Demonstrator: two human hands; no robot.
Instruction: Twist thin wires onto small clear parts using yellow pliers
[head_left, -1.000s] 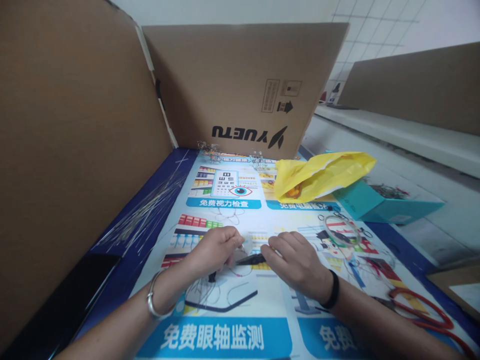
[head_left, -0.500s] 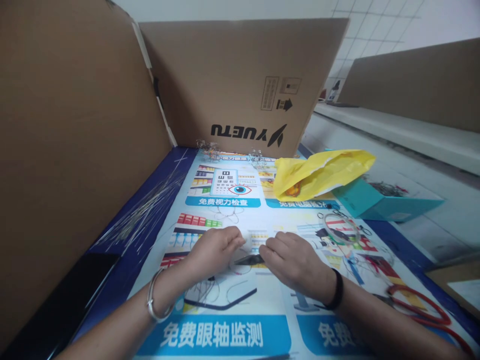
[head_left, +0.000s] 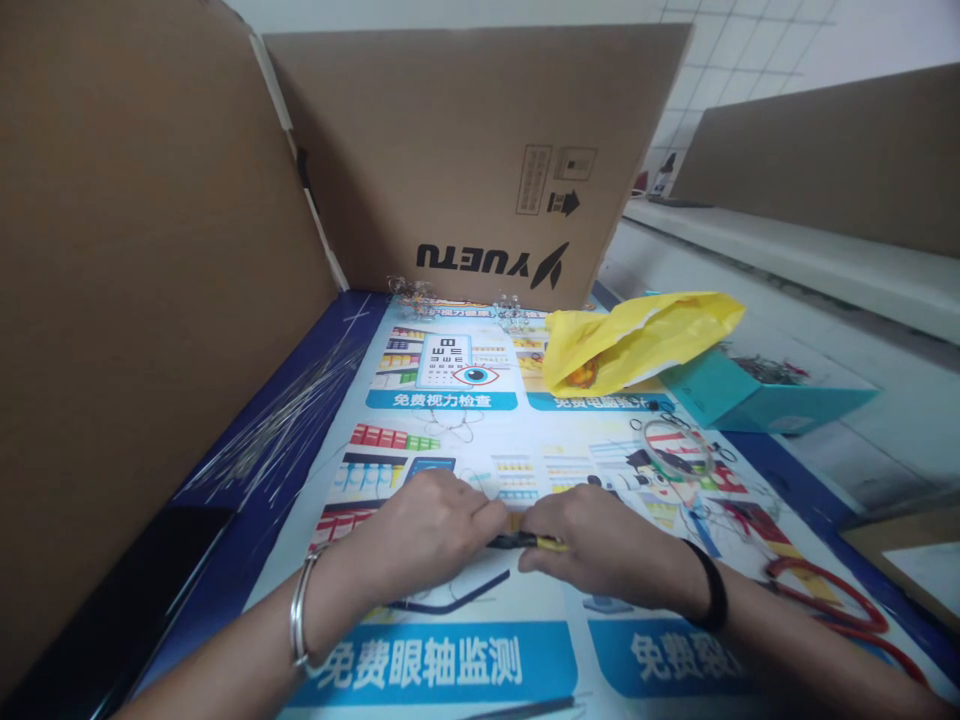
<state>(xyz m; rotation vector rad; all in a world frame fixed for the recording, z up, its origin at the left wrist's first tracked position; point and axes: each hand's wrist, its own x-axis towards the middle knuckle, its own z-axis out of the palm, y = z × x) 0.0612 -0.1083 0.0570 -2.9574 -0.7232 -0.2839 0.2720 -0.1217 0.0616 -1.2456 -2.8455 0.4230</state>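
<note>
My right hand [head_left: 600,545] is closed around a pair of pliers [head_left: 517,541] with dark jaws and a bit of yellow on the handle, pointing left. Close beside it, my left hand [head_left: 427,530] has its fingers pinched together at the jaw end. What those fingers hold is hidden; a thin, faint line curves just above them. Both hands are low over the printed poster sheet [head_left: 450,455]. Thin bent wires [head_left: 454,428] lie on the sheet beyond my left hand.
Straight wires [head_left: 277,430] lie at left by a cardboard wall [head_left: 150,220]. A yellow bag [head_left: 645,340], a teal box [head_left: 780,405] of tangled wire pieces and a clear ring [head_left: 679,450] are at right. Red-handled scissors [head_left: 832,605] lie near my right forearm. Wire clusters [head_left: 510,312] sit at the back.
My hands have come closer together and slightly nearer to me. The pliers have turned, showing yellow at the right hand, and their jaws are now against my left fingers.
</note>
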